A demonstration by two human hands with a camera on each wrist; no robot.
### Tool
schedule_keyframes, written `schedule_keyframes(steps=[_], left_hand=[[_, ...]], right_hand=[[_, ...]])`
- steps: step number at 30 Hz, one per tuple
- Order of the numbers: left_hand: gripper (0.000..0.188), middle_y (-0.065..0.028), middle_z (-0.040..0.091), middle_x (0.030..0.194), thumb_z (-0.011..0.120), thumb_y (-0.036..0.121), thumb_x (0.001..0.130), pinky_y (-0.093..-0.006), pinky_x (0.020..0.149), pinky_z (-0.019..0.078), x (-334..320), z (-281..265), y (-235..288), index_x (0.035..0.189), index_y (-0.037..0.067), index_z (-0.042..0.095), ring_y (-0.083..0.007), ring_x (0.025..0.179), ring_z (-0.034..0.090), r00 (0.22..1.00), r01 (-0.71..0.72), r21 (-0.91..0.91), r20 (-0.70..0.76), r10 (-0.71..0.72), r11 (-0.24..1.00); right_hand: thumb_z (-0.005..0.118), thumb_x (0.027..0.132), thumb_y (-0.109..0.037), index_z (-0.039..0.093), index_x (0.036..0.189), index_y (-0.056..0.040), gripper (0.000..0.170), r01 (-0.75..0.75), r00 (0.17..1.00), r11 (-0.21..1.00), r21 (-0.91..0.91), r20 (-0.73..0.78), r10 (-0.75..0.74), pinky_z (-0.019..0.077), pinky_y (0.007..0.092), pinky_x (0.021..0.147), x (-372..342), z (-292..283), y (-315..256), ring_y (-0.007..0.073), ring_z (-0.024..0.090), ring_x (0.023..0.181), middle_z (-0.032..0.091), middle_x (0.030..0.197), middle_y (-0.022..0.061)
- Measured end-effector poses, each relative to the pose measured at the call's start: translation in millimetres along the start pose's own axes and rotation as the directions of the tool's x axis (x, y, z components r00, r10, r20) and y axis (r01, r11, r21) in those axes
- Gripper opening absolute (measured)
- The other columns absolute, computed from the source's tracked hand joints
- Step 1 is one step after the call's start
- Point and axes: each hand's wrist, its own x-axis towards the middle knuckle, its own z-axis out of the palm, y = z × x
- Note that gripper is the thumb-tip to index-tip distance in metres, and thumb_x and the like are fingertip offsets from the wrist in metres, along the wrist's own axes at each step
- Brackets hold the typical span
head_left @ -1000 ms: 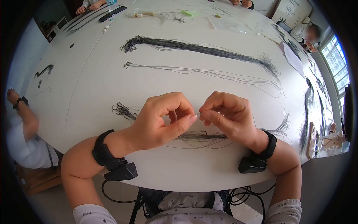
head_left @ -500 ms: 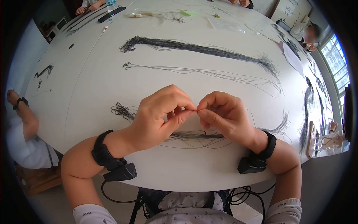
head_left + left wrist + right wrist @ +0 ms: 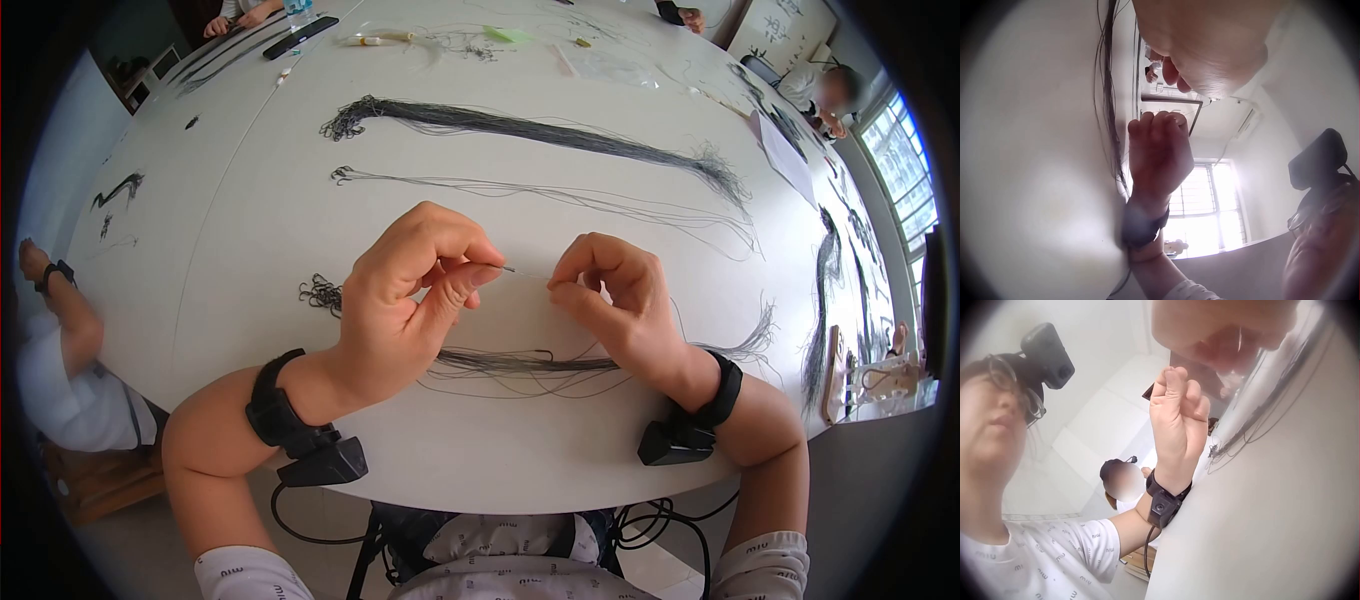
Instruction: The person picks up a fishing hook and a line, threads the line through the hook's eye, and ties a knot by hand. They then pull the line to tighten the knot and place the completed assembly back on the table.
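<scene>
In the head view my left hand [image 3: 395,300] pinches a short dark piece of metal [image 3: 509,268] between thumb and forefinger, its tip jutting towards the right. A faint thin line runs from it to my right hand [image 3: 625,305], whose thumb and forefinger pinch together. The hands are apart, above a dark bundle of strands [image 3: 560,365]. Curled hooks [image 3: 321,294] lie at that bundle's left end, partly behind the left hand. The left wrist view shows my left hand [image 3: 1210,44] close up; the right wrist view shows my right hand [image 3: 1222,328]. Both held ends are unclear there.
Farther back on the white table [image 3: 260,250] lie a thick bundle of hooked strands [image 3: 520,127] and a thinner one [image 3: 480,185]. A paper sheet [image 3: 782,158] and another long bundle [image 3: 822,300] are at the right. Other people sit around the table.
My hands, whose fingertips met half a second ago, have separated. The left hand has moved up and left with the dark piece; the right has shifted slightly right.
</scene>
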Motion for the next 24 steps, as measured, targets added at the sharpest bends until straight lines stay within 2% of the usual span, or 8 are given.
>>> schedule_keyframes(steps=[1,3,10,12,15,18,21,24], left_hand=[[0.003,-0.0046,0.052,0.09,0.053,0.0,0.091,-0.0181,0.051,0.0431,0.0,-0.1,0.0,0.094,0.001,0.054,-0.0064,0.064,0.051,1.0,0.0,0.0,0.0,0.0,1.0],[0.004,-0.0046,0.052,0.089,0.053,-0.001,0.09,-0.018,0.051,0.043,0.2,-0.4,0.2,0.093,0.001,0.054,-0.0063,0.064,0.051,1.0,-0.006,0.018,0.018,0.006,1.0],[0.005,-0.0056,0.053,0.091,0.056,-0.003,0.088,-0.0181,0.053,0.0447,0.7,-1.1,0.8,0.092,0.0,0.056,-0.0065,0.065,0.052,0.998,-0.03,0.049,0.049,0.028,0.998],[0.007,-0.0063,0.054,0.092,0.057,-0.003,0.087,-0.0183,0.054,0.0458,0.9,-1.0,0.7,0.093,0.0,0.057,-0.0074,0.066,0.053,0.996,-0.054,0.049,0.068,0.05,0.997],[0.01,-0.0069,0.054,0.092,0.057,-0.003,0.087,-0.0187,0.055,0.0467,1.3,-1.8,-0.2,0.095,0.001,0.058,-0.0085,0.068,0.053,0.992,-0.083,0.061,0.1,0.077,0.995],[0.01,-0.007,0.054,0.092,0.058,-0.003,0.087,-0.0192,0.058,0.0476,1.1,-1.6,0.4,0.096,0.001,0.059,-0.0094,0.07,0.054,0.991,-0.08,0.052,0.113,0.074,0.995],[0.013,-0.0034,0.059,0.085,0.065,-0.002,0.082,-0.0202,0.053,0.0452,1.4,3.7,2.3,0.091,0.007,0.063,-0.0096,0.07,0.058,0.999,-0.032,0.033,0.03,0.031,0.999],[0.013,-0.0039,0.059,0.085,0.065,-0.002,0.082,-0.0203,0.053,0.0454,1.4,3.8,2.1,0.091,0.007,0.063,-0.0097,0.07,0.057,0.999,-0.033,0.031,0.037,0.031,0.999]], right_hand=[[0.058,0.077,-0.007,0.061,0.082,0.0006,0.01,0.0,1.0,1.0,0.0,0.0,0.0,0.0421,0.0257,0.062,0.3,0.4,-0.5,0.0107,0.052,0.067,0.06,0.072,0.0034],[0.058,0.075,-0.006,0.06,0.085,0.0009,0.012,0.096,0.995,0.992,0.081,-0.026,-0.095,0.0428,0.0276,0.068,1.3,2.5,-2.0,0.0121,0.053,0.074,0.061,0.079,0.0042],[0.062,0.078,-0.004,0.062,0.09,0.0001,0.013,0.165,0.981,0.946,0.278,0.05,-0.186,0.0435,0.0276,0.069,1.2,7.1,1.7,0.0127,0.053,0.078,0.062,0.088,0.0053],[0.065,0.083,-0.007,0.064,0.093,-0.0002,0.013,-0.016,0.99,0.904,0.426,0.135,-0.046,0.0435,0.0258,0.067,-0.3,8.1,-2.0,0.0114,0.054,0.076,0.063,0.089,0.0045],[0.066,0.086,-0.012,0.065,0.096,-0.0002,0.015,-0.108,0.982,0.884,0.455,0.188,0.023,0.0448,0.0241,0.067,-2.7,6.8,-2.5,0.0102,0.055,0.076,0.064,0.088,0.0044],[0.065,0.087,-0.014,0.066,0.096,0.0003,0.017,-0.127,0.981,0.832,0.539,0.193,0.025,0.0468,0.0245,0.068,-4.0,7.9,-4.7,0.0107,0.057,0.076,0.064,0.086,0.0047],[0.064,0.087,-0.013,0.066,0.097,0.0007,0.017,-0.136,0.977,0.851,0.508,0.21,0.03,0.0485,0.0252,0.068,-3.5,4.9,-4.0,0.0115,0.058,0.077,0.064,0.086,0.0054],[0.064,0.088,-0.013,0.065,0.097,0.0014,0.017,-0.16,0.973,0.826,0.54,0.226,0.04,0.0494,0.0255,0.067,-3.9,4.7,-6.8,0.0122,0.059,0.075,0.063,0.086,0.0059]])
